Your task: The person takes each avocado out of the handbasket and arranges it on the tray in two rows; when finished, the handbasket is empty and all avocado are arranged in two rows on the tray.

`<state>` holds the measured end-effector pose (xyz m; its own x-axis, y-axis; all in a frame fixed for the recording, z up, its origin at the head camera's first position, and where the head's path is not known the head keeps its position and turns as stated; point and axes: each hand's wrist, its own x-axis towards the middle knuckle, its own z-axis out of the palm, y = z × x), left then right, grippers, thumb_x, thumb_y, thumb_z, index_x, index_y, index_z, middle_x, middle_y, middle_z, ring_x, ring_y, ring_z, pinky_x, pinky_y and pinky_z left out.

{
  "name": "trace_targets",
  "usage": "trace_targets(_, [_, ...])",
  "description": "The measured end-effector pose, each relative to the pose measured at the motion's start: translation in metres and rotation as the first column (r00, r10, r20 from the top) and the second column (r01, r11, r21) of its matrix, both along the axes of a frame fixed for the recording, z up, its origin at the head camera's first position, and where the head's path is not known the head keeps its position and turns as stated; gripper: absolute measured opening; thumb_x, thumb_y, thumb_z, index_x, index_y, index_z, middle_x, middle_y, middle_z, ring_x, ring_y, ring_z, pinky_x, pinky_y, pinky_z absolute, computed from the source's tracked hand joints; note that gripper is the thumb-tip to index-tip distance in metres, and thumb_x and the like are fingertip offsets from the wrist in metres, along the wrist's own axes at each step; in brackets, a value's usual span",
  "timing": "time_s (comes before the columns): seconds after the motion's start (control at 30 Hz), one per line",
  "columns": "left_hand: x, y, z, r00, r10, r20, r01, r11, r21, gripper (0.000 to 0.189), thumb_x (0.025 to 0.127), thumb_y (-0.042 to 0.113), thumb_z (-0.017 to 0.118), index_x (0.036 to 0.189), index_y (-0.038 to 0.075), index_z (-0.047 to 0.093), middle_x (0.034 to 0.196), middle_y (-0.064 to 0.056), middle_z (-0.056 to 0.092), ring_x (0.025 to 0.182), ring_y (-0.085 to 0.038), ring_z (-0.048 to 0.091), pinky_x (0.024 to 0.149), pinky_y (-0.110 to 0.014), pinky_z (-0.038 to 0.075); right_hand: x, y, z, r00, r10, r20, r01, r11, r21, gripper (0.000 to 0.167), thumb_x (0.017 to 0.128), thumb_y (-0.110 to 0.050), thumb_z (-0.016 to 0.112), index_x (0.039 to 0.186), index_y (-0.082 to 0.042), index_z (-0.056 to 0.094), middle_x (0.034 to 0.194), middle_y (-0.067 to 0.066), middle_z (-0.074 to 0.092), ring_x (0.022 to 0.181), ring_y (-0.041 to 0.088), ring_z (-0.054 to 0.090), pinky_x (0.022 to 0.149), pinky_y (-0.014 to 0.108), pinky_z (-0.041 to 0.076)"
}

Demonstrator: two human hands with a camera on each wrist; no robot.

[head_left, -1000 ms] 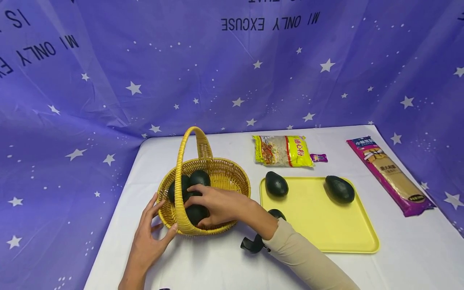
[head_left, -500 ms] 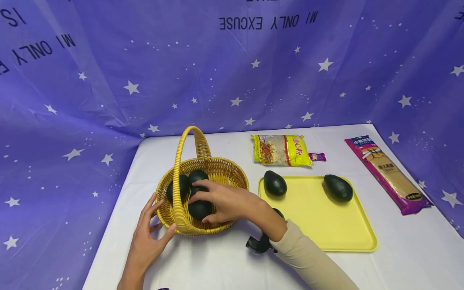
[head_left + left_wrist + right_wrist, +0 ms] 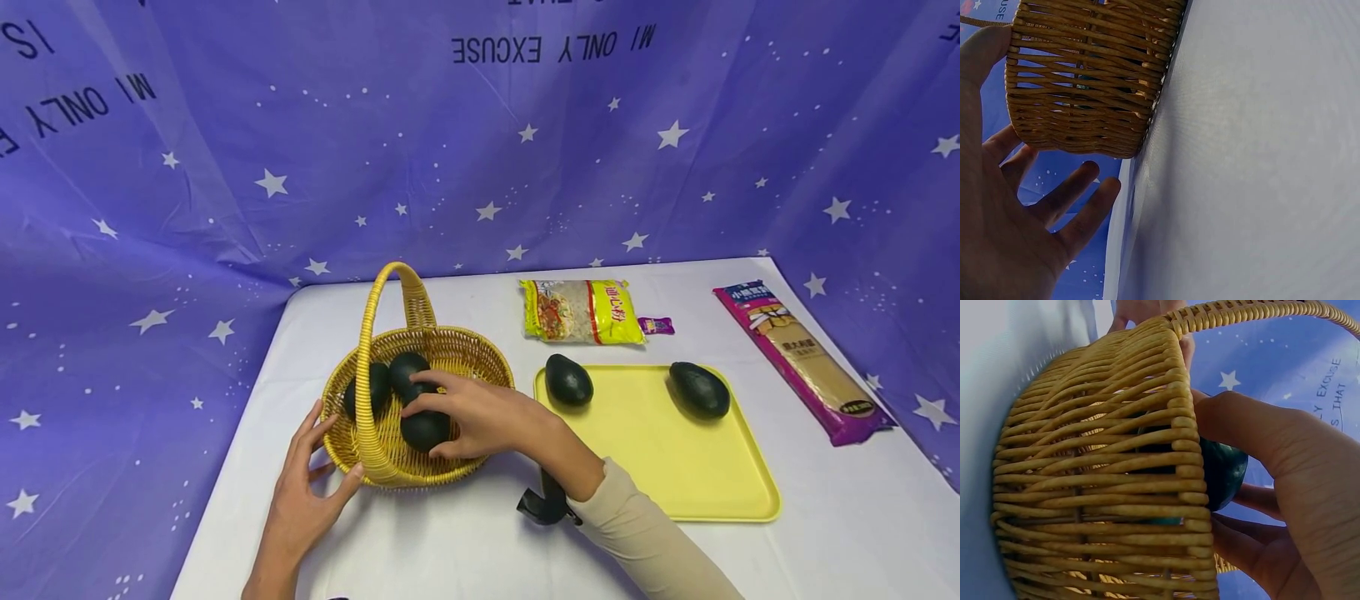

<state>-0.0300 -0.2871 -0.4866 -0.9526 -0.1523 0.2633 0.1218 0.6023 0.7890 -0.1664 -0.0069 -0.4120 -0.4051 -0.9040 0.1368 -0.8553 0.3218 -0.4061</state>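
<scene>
In the head view my right hand (image 3: 480,417) reaches into the yellow wicker basket (image 3: 480,354). Its thumb and fingers grip a dark green avocado (image 3: 425,432) low inside the rim. The right wrist view shows this avocado (image 3: 1225,472) partly behind the basket wall. Two more avocados lie in the basket, one at its left (image 3: 378,387) and one toward the back (image 3: 407,368). My left hand (image 3: 303,492) spreads along the basket's left side, thumb at the front rim. In the left wrist view, the left hand's (image 3: 1016,212) fingers are mostly straight, some touching the rim.
Right of the basket is a yellow tray (image 3: 660,467) with an avocado (image 3: 568,381) at its left corner and another (image 3: 699,390) at the back right. Behind it lie a yellow noodle bag (image 3: 581,312) and a small purple packet (image 3: 657,325). A long pasta pack (image 3: 806,362) lies far right.
My right hand has shifted slightly right inside the basket with the avocado in its grip. The forearm now hides an avocado seen earlier at the tray's left edge. The left hand stays put.
</scene>
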Motion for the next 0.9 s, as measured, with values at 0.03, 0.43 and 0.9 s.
trace_targets(0.03, [0.000,0.000,0.000,1.000,-0.001,-0.004,0.001,1.000,0.001,0.079,0.090,0.007,0.086,0.159,0.014,0.049,0.177,0.005,0.027,0.136,0.010,0.042,0.095,-0.009,0.052,0.000,0.000,0.000,1.000,0.000,-0.001,0.000,1.000,-0.003,0.057,0.092,-0.034,0.089,0.143,-0.025,0.066,0.167,0.016,0.043,0.144,0.034,0.054,0.111,0.042,0.056])
trace_targets(0.43, [0.000,-0.001,-0.002,1.000,-0.003,-0.005,0.003,1.000,-0.001,0.079,0.090,0.007,0.086,0.159,0.014,0.049,0.177,0.004,0.027,0.135,0.011,0.042,0.094,-0.008,0.052,0.004,0.006,0.005,0.999,-0.001,-0.036,0.000,1.000,-0.019,0.061,0.092,-0.035,0.088,0.146,-0.021,0.064,0.167,0.016,0.043,0.145,0.031,0.053,0.114,0.039,0.053])
trace_targets(0.9, [0.001,0.001,0.000,1.000,-0.008,-0.013,0.008,1.000,0.009,0.079,0.090,0.005,0.086,0.159,0.015,0.050,0.177,0.000,0.028,0.135,0.011,0.042,0.094,-0.008,0.053,0.010,0.019,0.008,0.998,-0.023,-0.064,0.017,0.997,-0.079,0.063,0.091,-0.034,0.088,0.147,-0.021,0.063,0.166,0.015,0.044,0.143,0.028,0.055,0.111,0.035,0.055])
